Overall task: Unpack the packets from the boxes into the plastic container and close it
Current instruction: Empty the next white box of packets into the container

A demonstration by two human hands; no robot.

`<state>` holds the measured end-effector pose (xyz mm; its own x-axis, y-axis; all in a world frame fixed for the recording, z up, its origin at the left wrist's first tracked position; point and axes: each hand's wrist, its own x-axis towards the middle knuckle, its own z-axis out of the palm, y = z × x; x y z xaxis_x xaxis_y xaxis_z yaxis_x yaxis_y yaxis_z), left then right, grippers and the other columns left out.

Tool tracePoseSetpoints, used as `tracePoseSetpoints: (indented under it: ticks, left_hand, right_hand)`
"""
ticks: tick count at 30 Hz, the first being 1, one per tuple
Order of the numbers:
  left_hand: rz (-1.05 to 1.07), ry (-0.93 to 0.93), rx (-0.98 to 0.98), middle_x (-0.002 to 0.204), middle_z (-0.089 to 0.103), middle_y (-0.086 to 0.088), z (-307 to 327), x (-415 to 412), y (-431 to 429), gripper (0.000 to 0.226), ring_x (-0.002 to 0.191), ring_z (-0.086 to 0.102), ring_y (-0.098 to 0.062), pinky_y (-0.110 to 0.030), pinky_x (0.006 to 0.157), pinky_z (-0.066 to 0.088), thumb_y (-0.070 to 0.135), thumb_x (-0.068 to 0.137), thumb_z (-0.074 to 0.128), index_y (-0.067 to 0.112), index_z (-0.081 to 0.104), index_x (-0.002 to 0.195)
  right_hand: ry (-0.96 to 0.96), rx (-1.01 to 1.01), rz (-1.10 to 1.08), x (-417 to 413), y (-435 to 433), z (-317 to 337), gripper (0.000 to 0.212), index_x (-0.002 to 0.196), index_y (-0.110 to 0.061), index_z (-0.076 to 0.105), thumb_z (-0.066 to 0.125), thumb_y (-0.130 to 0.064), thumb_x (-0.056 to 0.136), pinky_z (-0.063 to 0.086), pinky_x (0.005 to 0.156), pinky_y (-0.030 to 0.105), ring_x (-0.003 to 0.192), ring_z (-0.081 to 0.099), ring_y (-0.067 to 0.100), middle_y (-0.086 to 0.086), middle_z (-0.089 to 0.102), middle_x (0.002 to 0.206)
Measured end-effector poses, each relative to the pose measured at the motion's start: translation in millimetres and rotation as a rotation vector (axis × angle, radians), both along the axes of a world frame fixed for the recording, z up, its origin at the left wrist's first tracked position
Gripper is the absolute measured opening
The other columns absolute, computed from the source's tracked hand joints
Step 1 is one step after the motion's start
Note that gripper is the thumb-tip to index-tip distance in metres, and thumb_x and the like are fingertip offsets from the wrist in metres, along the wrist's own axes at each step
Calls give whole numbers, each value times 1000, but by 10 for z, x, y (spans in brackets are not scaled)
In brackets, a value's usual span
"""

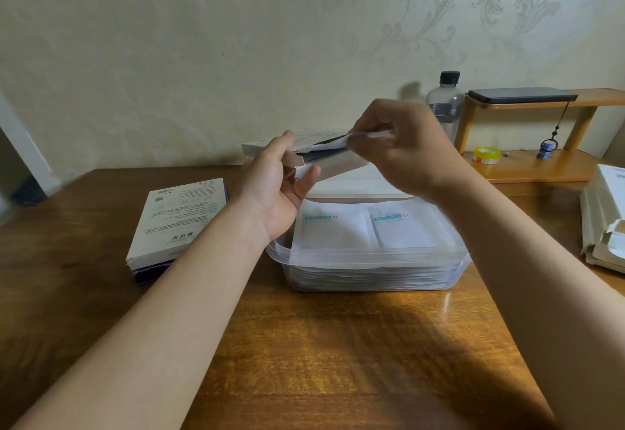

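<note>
Wooden desk point(338, 345), head view: the left hand point(274, 189) grips an opened box point(267, 145), long axis left to right. Its open end faces the right hand point(406, 152), which pinches a protruding packet point(333, 142). The plastic container point(372, 260) sits directly below.

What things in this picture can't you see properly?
Head view:
- How many packets the right hand pulls from the box: blurred, and covered by that hand.
- Print on the stacked boxes at left: too small.
- Paper pile at right: cut off by the picture's edge.
- Lower layers in the container: hidden under the top ones.
</note>
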<state>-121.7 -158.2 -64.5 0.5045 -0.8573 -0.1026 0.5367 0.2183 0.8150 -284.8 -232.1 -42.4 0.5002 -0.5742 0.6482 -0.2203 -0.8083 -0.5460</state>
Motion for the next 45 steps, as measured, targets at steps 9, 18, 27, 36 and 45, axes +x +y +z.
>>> tracePoseSetpoints:
  ticks: [9,18,27,36,45]
  left_hand:
    - [-20,21,4,75,48,-3,-5,18,-35,11,72,59,-17,-20,42,52,19,96,68,9,62,95]
    - [-2,-21,-6,70,45,-3,2,-16,-29,14,49,54,-10,-21,43,53,16,98,66,9,60,87]
    - [14,-25,-41,68,44,-3,-21,-5,-21,21,57,51,-11,-22,47,55,17,97,67,8,55,82]
    - [15,0,-51,74,67,-4,-21,-1,-11,15,67,70,-15,-22,46,54,18,97,68,8,59,90]
    - [-10,-30,-50,94,63,-9,-15,-10,3,14,77,70,-17,-22,48,55,19,98,67,7,60,99]
  right_hand:
    - [-510,370,137,18,-54,53,13,74,-21,63,74,-18,80,51,71,41,80,61,27,8,63,79]
    - [-819,519,114,-96,-64,189,13,79,-14,60,70,-11,87,53,67,44,78,62,32,17,61,82]
    - [-605,696,-118,-328,-220,233,21,74,-15,57,70,-8,89,57,60,35,56,60,17,6,61,68]
    - [-42,796,-297,-416,-359,-51,11,79,-11,66,72,-8,87,60,77,44,75,66,28,18,68,88]
    - [471,315,-514,-294,-339,-130,4,84,-13,70,66,-13,85,44,55,26,75,61,22,7,67,84]
